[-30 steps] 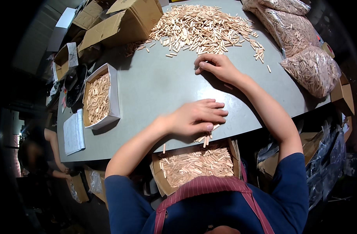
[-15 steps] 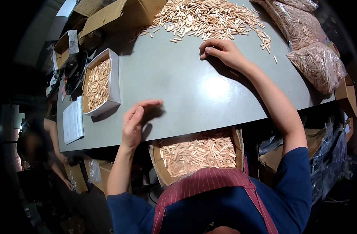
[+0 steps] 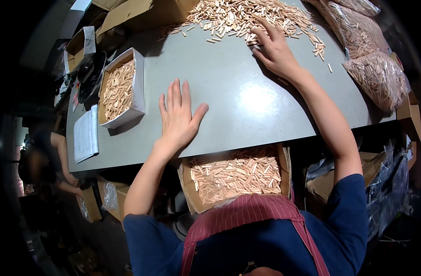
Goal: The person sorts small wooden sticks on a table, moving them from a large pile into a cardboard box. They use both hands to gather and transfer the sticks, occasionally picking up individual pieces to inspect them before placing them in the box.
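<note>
A grey worktable [image 3: 187,64] fills the view's middle, brightly lit near its centre. A wooden dowel pile [image 3: 238,18] lies at the table's far side. Right hand [image 3: 278,53] is at the same far side, fingers spread and slightly bent over dowels, none visibly gripped. Left hand [image 3: 179,120] is palm down at the table's near-left part, fingers extended, thumb wide, grasping nothing. Dowel-filled cardboard box [image 3: 188,185] sits below the table's near edge.
</note>
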The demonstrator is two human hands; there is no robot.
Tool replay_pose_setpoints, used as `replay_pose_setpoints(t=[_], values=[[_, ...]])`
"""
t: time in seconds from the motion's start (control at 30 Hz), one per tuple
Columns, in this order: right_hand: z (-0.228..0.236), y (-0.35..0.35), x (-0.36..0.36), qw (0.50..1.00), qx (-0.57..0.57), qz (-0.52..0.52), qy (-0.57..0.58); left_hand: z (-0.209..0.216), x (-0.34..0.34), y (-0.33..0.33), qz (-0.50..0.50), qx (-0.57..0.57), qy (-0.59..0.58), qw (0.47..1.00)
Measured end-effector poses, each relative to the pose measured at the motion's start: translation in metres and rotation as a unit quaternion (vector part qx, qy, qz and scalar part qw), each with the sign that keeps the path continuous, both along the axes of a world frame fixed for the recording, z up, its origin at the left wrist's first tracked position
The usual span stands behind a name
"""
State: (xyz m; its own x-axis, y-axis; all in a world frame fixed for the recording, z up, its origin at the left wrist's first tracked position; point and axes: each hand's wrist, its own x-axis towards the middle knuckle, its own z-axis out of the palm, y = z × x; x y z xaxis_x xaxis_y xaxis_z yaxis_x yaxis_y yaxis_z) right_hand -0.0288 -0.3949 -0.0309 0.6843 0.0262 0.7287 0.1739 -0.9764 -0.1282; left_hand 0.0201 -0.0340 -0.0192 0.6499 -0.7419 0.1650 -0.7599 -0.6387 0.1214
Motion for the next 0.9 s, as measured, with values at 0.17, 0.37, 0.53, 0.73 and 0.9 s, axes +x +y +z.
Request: replay_pose_setpoints(t=[0.17,0.37,0.53,0.73,0.9], values=[[-0.022,-0.02,0.011,0.985,-0.045,-0.166,0.031,-0.007,0.019,-0.024,0.019,-0.042,0.032,0.998],[-0.034,-0.048,0.031,0.966,-0.072,-0.246,0.026,-0.007,0.028,-0.033,0.014,-0.087,0.051,0.995],[-0.026,-0.066,0.061,0.969,-0.006,-0.239,0.059,-0.004,0.033,-0.026,0.019,-0.201,0.106,0.974],[-0.017,-0.089,0.092,0.967,0.029,-0.2,0.155,-0.011,0.053,-0.034,0.024,-0.241,0.092,0.966],[-0.011,-0.081,0.099,0.975,-0.021,-0.098,0.2,-0.018,0.058,-0.029,-0.007,-0.227,0.032,0.973]])
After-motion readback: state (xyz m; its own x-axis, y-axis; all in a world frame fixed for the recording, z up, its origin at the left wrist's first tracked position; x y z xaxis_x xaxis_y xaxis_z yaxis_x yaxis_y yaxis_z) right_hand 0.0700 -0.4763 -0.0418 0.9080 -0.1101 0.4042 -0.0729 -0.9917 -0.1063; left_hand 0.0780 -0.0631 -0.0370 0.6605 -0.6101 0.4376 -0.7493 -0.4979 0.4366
